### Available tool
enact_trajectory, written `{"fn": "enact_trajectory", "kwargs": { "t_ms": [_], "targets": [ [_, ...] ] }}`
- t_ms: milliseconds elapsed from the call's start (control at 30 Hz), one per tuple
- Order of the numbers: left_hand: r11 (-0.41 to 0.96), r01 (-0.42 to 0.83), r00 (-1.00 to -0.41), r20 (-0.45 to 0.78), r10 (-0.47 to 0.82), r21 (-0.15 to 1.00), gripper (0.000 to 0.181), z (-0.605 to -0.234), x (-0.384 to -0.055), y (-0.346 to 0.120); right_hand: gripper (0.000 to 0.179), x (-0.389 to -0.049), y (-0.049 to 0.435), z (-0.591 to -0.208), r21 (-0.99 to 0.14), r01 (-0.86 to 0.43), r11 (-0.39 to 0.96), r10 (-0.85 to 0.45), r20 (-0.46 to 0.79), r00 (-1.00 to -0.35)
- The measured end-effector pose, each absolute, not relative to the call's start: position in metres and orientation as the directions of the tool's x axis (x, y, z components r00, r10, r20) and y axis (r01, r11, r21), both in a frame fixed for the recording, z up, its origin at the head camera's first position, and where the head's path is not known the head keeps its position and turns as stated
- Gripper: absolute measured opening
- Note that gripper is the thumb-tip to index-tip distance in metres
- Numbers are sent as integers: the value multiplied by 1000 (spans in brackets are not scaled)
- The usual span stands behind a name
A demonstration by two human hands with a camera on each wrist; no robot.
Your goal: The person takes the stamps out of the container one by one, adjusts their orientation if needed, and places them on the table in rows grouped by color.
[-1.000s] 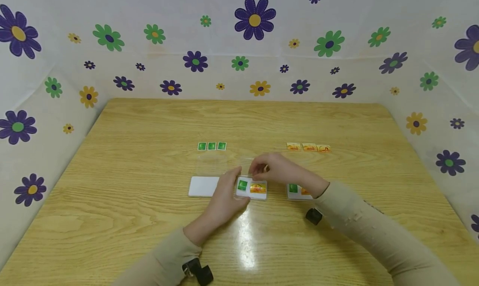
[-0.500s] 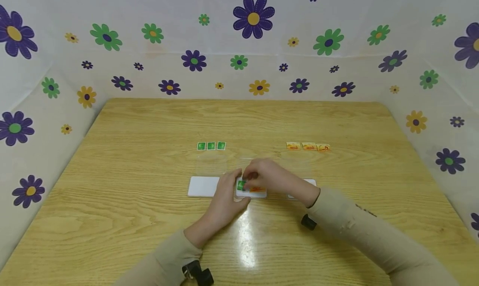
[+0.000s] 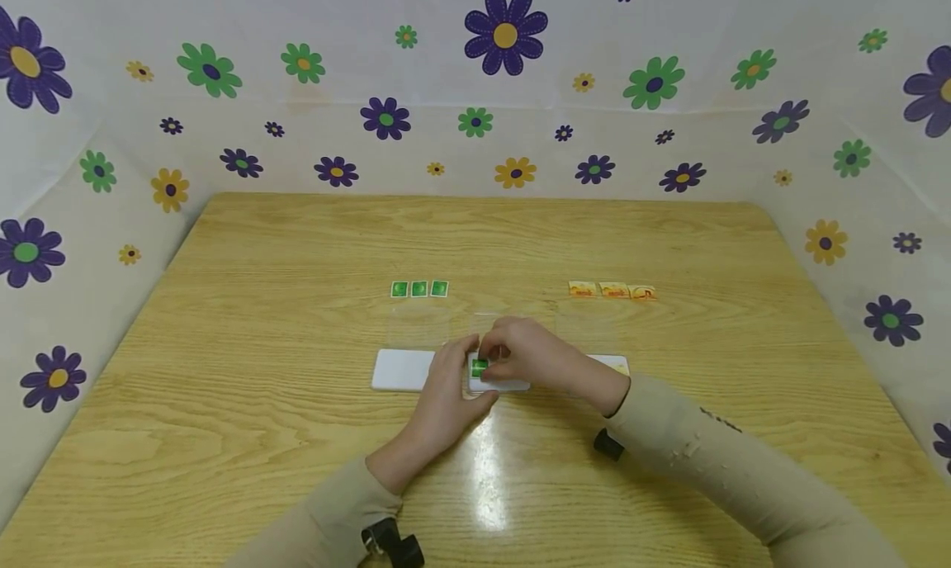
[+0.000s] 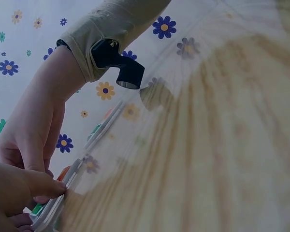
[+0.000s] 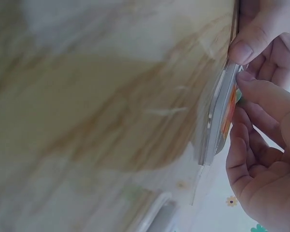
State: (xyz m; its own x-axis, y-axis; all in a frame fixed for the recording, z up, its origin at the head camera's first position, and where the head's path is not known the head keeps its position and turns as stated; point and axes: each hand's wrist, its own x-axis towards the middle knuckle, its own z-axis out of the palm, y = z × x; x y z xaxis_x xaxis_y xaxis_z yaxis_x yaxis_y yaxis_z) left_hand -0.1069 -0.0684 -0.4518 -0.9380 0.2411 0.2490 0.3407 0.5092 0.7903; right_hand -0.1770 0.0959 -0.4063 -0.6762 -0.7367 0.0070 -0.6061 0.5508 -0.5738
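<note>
Middle white case [image 3: 511,386], head view: lay flat on the wooden table [image 3: 223,403], between the left white case [image 3: 401,371] and the right white case [image 3: 611,360], in a row near the hands, probably for easy reach.
Left hand [image 3: 444,386], head view: thumb at the near edge, fingers at the far edge, the middle white case gripped between them, presumably to keep it from sliding.
Right hand [image 3: 529,353], head view: thumb and forefinger bent at the green label [image 3: 479,369] on that case; whether they pinched it or pressed it could not be told. Right white case partly hidden behind the wrist.
Green squares [image 3: 419,289], head view: three, side by side beyond the left white case, apparently sorted by kind.
Yellow-orange labels [image 3: 614,291], head view: three in a line toward the right, seemingly their own group.
Clear pieces [image 3: 419,328], head view: faint, lying between labels and cases; outlines hard to read.
Case edge, left wrist view: left thumb laid along the rim, likely as a stop; the right hand's fingertips met the green label at the far end, the orange label [image 4: 64,172] nearer the camera.
Label side, right wrist view: right thumb tip close by the left thumb, other fingers curled inward, perhaps to clear the orange label; a green sliver showed beside the thumb.
</note>
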Motion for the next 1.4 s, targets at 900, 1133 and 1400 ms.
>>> {"fn": "enact_trajectory", "kwargs": {
  "t_ms": [900, 1133, 1400],
  "targets": [
    [500, 306, -949, 219, 226, 810, 70, -452, -107, -69, 11, -210, 116, -384, -681, -386, 623, -592, -87, -801],
    [497, 316, -945, 226, 235, 808, 70, -453, -107, -69, 11, -237, 99, -388, -647, -389, 655, -560, -70, -826],
    [488, 314, -945, 222, 239, 814, 71, -451, -107, -69, 12, -260, 75, -393, -612, -388, 689, -556, -103, -825]
  ]
}}
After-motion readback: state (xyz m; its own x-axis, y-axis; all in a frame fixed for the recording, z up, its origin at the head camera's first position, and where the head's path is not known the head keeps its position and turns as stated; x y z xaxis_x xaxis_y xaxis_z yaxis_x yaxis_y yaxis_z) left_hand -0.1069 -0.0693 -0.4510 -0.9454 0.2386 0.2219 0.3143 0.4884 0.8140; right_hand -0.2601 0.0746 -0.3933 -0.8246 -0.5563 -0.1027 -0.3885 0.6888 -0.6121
